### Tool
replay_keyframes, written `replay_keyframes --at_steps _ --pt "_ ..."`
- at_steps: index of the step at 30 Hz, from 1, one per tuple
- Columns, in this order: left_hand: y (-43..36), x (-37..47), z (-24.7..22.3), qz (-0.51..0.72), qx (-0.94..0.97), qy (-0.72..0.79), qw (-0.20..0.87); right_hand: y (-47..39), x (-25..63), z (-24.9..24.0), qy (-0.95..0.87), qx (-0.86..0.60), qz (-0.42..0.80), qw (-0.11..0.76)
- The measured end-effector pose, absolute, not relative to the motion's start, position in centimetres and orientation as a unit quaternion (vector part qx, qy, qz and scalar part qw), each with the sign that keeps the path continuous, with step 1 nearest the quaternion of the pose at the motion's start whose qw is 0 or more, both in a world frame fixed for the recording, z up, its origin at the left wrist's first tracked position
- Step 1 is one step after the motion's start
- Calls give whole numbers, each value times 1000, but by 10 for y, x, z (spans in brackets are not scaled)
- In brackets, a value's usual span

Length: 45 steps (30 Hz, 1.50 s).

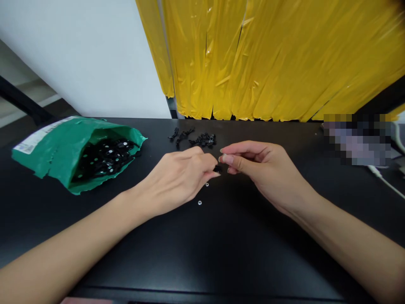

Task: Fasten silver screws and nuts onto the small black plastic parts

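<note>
My left hand (pixel 186 177) is closed, with a small black part (pixel 217 169) pinched between thumb and curled fingers. Just to its right, my right hand (pixel 261 162) has its thumb and index fingertip pressed together; whatever they hold is too small to make out. The fingertips of both hands nearly meet. Two small silvery rings lie on the black table (pixel 221 253): one ring (pixel 207 184) close below my left hand, the other ring (pixel 199 202) a little nearer to me. Beyond my left hand sits a pile of small black parts (pixel 204 139), with more black pieces (pixel 183 135) beside it.
A torn-open green bag (pixel 53 147) full of black parts (pixel 107 156) lies on the left. At the right are a blurred-out object (pixel 357 141) and a white cable (pixel 389 183). Yellow plastic sheeting (pixel 253 59) and a white panel (pixel 95 55) stand behind the table.
</note>
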State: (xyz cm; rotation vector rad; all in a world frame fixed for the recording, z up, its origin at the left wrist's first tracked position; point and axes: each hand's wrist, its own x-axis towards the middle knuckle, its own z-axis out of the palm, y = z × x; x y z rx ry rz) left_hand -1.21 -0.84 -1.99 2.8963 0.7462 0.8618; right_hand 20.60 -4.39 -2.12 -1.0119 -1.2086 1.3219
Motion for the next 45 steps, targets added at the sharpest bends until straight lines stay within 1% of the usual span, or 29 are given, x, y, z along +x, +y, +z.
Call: replay_keyframes --at_steps 6,12,21,26,31,36,39,45 --pt "-7 -12 -21 242 944 204 -95 -43 210 -19 -558 -412 547 469" --pt "-6 -16 -25 234 949 171 -124 -42 210 -19 -565 -423 545 453" --pt "-9 -14 -24 245 948 168 -116 -42 213 -13 -568 -428 566 416" --pt "-14 -12 -23 256 942 198 -90 -44 212 -13 -587 -435 541 416" --pt "-15 -10 -21 268 941 191 -83 -47 210 -9 -629 -439 490 413" --pt "-19 -8 -17 297 928 194 -111 -54 211 -2 -698 -402 398 439" --pt "-21 -7 -16 337 914 195 -116 -56 210 0 -724 -366 356 464" --pt "-21 -8 -16 404 894 166 -100 -58 208 0 -691 -356 400 485"
